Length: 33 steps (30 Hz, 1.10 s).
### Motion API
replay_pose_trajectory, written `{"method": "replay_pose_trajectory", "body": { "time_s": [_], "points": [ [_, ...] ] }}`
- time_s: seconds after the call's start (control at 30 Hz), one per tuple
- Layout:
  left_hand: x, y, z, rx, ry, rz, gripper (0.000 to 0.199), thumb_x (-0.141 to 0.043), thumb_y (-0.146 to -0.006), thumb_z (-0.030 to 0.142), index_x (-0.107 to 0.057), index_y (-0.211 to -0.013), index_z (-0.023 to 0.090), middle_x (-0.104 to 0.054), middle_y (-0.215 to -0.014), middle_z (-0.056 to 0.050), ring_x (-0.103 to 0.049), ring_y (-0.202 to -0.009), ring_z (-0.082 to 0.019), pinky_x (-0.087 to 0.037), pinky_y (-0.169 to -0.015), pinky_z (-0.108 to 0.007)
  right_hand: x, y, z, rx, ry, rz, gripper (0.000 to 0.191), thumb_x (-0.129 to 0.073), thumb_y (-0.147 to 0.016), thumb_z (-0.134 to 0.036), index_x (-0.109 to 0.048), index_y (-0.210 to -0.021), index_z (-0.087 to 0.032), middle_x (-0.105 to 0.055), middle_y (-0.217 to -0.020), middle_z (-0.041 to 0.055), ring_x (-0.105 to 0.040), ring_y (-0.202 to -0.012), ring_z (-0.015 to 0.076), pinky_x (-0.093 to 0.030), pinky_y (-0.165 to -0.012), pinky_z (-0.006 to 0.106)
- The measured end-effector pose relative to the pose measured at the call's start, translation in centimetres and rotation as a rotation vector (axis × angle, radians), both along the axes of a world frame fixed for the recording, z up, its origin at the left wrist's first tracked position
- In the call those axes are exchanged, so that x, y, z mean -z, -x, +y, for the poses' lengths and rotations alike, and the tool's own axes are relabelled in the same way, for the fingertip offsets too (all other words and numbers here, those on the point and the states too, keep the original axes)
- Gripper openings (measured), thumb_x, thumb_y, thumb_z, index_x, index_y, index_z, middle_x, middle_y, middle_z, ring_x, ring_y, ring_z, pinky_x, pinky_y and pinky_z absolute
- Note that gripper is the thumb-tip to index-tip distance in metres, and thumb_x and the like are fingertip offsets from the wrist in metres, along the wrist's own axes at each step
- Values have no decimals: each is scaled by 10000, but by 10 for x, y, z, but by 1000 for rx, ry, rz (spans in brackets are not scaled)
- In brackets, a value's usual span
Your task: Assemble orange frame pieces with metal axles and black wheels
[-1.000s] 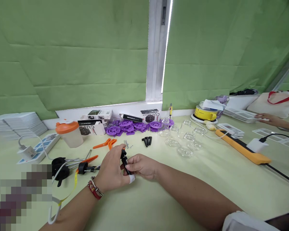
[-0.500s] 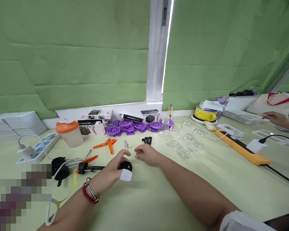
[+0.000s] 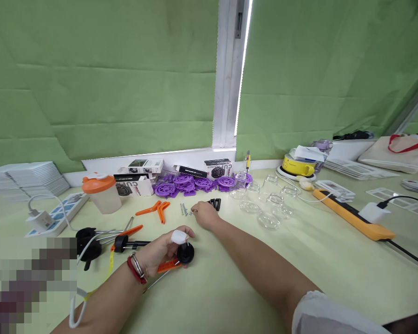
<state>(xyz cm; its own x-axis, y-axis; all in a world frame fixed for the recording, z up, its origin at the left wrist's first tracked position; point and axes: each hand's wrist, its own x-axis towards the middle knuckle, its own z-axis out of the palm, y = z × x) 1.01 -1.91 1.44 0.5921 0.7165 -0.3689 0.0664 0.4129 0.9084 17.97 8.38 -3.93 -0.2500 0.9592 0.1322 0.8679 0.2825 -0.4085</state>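
Observation:
My left hand [image 3: 162,250], a white wrap on its thumb, is closed around a black round part with an orange handle [image 3: 186,253]. A thin metal rod [image 3: 156,281] sticks out below this hand. My right hand [image 3: 206,215] reaches forward to the tabletop, fingertips pinched together over tiny metal pieces; what they hold, if anything, is too small to name. Long screws [image 3: 184,209] lie just left of those fingertips. Black handles [image 3: 215,203] lie partly hidden behind the right hand. Two orange handles [image 3: 156,209] rest farther left.
Purple wheel-shaped parts [image 3: 184,183] and printed boxes [image 3: 135,185] line the back. Clear glass vessels [image 3: 268,220] stand right of centre. An orange power strip [image 3: 351,215] is at right. Black parts with rods [image 3: 88,246] and an orange-lidded cup [image 3: 102,199] are at left.
My right hand has moved slightly left and forward, onto the small metal pieces. My left hand has turned the black part, bringing the orange handle and rod into view. Another person's hand has left the right side.

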Motion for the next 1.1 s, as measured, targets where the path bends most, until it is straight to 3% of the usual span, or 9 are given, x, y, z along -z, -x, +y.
{"method": "replay_pose_trajectory", "body": {
  "time_s": [0.3, 0.53, 0.7, 0.87, 1.0, 1.1],
  "points": [
    [-1, 3, 7, 98, 28, -14, 445, -511, -689, 441, -519, -1042, 171, -609, -680, -37, -586, -575, -195, -352, -501, -262, 6, -3, 1, 11, 14, 103, 206, -497, -781, -117, -690, -845, -152, -653, -943, 100, -568, -850, 187, -364, -689, 262],
    [1, 4, 11, 106, 53, -33, 485, -548, -677, 426, -507, -1088, 172, -613, -634, -21, -595, -576, -204, -372, -515, -276, -6, -19, -15, -45, 72, 275, 144, -530, -726, -102, -645, -800, -148, -652, -765, 54, -573, -663, 130, -391, -578, 224],
    [-1, 2, 11, 91, 42, -7, 463, -538, -689, 442, -515, -1066, 176, -597, -609, -9, -597, -572, -204, -391, -534, -288, -22, -27, -31, -70, 332, 782, 166, -558, -665, -100, -626, -812, -136, -575, -562, -15, -506, -455, 81, -365, -444, 203],
    [3, 3, 12, 82, 14, -5, 438, -495, -737, 423, -515, -1101, 182, -560, -559, 13, -592, -550, -204, -404, -554, -309, -31, -31, -57, -247, 558, 1046, 212, -685, -621, -217, -659, -794, -98, -609, -547, 6, -545, -482, 107, -415, -466, 239],
    [5, 2, 13, 56, 8, -33, 442, -482, -746, 419, -524, -1116, 180, -441, -458, 51, -603, -570, -223, -417, -573, -321, -38, -29, -72, -385, 598, 1056, 318, -725, -631, -331, -678, -836, -92, -635, -620, 28, -573, -529, 119, -447, -522, 275],
    [4, 2, 12, 51, 20, -31, 444, -494, -731, 422, -537, -1095, 171, -449, -463, 46, -600, -572, -219, -418, -565, -316, -40, -24, -76, -438, 577, 1012, 293, -708, -659, -347, -684, -822, -105, -615, -620, 12, -557, -517, 106, -444, -537, 275]
  ]
}}
